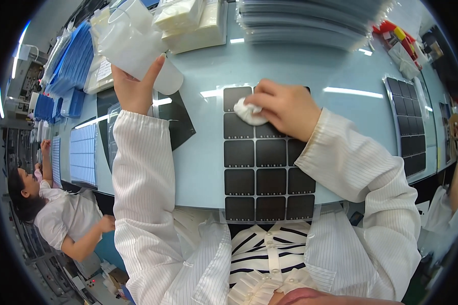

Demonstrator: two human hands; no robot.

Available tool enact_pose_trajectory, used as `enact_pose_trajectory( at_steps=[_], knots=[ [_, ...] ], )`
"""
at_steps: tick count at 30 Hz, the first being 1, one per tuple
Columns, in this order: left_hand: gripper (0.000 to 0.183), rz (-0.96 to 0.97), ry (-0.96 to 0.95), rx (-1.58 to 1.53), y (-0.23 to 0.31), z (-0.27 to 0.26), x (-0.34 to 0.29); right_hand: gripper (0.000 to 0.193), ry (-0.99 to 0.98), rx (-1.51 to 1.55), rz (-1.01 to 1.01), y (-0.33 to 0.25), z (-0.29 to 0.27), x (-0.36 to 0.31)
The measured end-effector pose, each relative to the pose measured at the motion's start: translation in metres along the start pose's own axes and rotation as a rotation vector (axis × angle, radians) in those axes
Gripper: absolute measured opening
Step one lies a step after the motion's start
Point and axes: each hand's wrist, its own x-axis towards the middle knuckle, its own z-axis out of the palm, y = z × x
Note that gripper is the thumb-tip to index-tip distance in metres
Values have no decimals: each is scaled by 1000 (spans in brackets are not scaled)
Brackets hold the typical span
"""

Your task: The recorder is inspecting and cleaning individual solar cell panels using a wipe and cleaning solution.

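Observation:
My left hand (137,91) is wrapped round a translucent white plastic squeeze bottle (130,43), held tilted above the far left of the table. In my right hand (290,109) is a wadded white wiping cloth (250,113), pinched in the fingers and pressed on the far left part of a sheet of dark rectangular panels (239,181). The sheet lies flat before me, its near end reaching the table's front edge. My right hand and sleeve hide some panels on its far right side.
Stacked clear plastic sheets (305,23) stand at the back, beside packed cream bundles (196,25). Black sheets (180,122) lie under my left forearm. Another dark panel sheet (408,124) rests at the right. A co-worker (68,213) in white is at the left, near a blue-white gridded sheet (83,155).

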Motion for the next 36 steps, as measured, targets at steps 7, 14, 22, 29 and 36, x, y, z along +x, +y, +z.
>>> enact_pose_trajectory(
  at_steps=[7, 14, 22, 29, 36],
  knots=[
    [81, -163, -145, 10, -2, -17, -6, 26, -10, -47, 20, -4, 4, 3],
    [70, -68, -204, 57, 55, -55, -76, 23, 116, -1, 151, 19, 3, 4],
    [22, -205, -405, 124, 66, -31, -168, 22, 110, 9, -15, 14, 20, 32],
    [15, -407, -242, 11, 56, -31, -175, 23, -52, -22, -151, -15, 36, 32],
    [19, -371, -283, -66, 48, -31, -179, 29, -170, 153, -251, -79, 36, -24]
  ],
)
